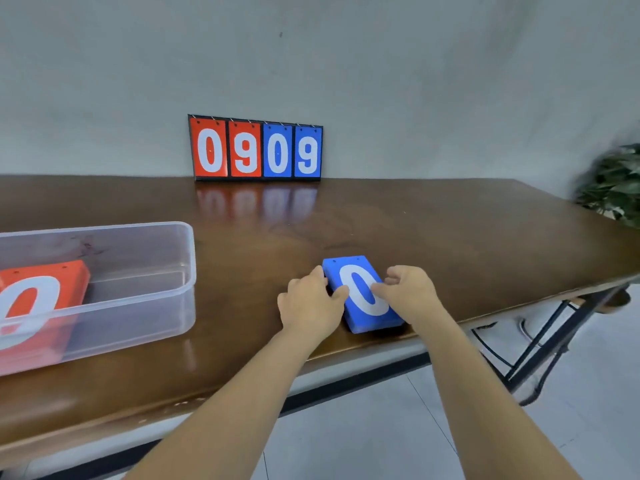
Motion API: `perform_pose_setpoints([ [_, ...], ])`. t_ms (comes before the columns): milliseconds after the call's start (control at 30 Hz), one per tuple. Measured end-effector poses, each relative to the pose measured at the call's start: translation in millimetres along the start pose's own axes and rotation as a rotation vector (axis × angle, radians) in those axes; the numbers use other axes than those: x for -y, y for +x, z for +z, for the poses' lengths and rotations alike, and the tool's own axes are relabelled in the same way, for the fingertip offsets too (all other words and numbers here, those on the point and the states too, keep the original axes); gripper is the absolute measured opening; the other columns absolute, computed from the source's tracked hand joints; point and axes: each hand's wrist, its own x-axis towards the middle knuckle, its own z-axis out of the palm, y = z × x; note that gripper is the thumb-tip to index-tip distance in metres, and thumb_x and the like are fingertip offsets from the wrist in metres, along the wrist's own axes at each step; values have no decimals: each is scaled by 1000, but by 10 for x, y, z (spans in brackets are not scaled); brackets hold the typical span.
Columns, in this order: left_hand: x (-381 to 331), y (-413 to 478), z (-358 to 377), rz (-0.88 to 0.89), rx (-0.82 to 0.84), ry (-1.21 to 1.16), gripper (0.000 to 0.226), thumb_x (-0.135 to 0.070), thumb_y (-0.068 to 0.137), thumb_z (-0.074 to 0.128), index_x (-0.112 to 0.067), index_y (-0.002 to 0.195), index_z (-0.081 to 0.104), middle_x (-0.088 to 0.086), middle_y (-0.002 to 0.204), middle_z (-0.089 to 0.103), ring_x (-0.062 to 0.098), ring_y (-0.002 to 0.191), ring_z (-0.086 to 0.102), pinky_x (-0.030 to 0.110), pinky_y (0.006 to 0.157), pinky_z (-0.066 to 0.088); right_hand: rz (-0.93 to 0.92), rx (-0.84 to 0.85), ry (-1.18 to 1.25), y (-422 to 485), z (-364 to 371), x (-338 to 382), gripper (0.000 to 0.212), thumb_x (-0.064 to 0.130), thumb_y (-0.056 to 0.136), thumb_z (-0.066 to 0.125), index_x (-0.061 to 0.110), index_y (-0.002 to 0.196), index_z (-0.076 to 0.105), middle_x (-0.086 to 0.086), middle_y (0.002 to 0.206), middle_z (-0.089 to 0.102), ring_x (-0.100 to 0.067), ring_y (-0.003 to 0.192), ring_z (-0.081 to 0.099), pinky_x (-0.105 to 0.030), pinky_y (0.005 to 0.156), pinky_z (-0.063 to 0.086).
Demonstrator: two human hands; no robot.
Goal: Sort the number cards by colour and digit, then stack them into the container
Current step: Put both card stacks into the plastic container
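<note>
Left hand (308,304) and right hand (410,292) clasp the thick rectangular blue card stack (358,289) on a glossy table (433,230).

The brown table (450,237) bears a clear container (188,258), blue card stack (360,289), scoreboard (255,148).

blue zero stack (360,292) flat, red stack (38,299) in container (187,258)

Item: person, seen from the head camera; two limbs in frame.
- Left hand (308,303): bare, uncovered from fingers to wrist.
- Left forearm (225,410): bare from the wrist down to the frame's lower edge; smooth and even in outline.
- Right hand (408,292): bare, as the left.
- Right forearm (485,393): bare along its visible length.
- Nails: too small to tell.
</note>
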Motion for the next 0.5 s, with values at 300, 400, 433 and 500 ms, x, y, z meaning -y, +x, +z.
perform_pose_setpoints([
  [300, 12, -1, -25, 41, 95, -120, 39, -21, 77, 61, -29, 65, 25, -14, 69, 43, 17, 92, 54, 41, 95, 46, 30, -304, -102, -512, 391, -122, 34, 25, 88, 57, 19, 65, 34, 5, 62, 39, -20, 66, 42, -28, 48, 24],
  [400, 77, -57, -84, 51, 164, -202, 19, -25, 61, 53, -27, 69, 36, -13, 74, 52, 15, 94, 61, 49, 94, 50, 42, -378, -79, -767, 523, -141, 20, 28, 92, 52, 20, 75, 44, 7, 70, 43, -21, 79, 47, -29, 55, 30],
  [433, 95, -86, -100, 49, 194, -232, 22, -24, 62, 56, -30, 70, 37, -16, 75, 51, 13, 93, 59, 49, 95, 49, 52, -390, -44, -842, 556, -143, 11, 30, 93, 52, 20, 87, 51, 7, 79, 45, -21, 83, 48, -29, 59, 32],
  [500, 109, -148, -137, 61, 224, -270, 29, -20, 64, 60, -33, 72, 35, -20, 75, 51, 12, 94, 60, 48, 97, 49, 88, -383, 54, -928, 628, -168, 24, 30, 94, 53, 21, 116, 51, 6, 98, 43, -16, 81, 46, -29, 64, 33],
])
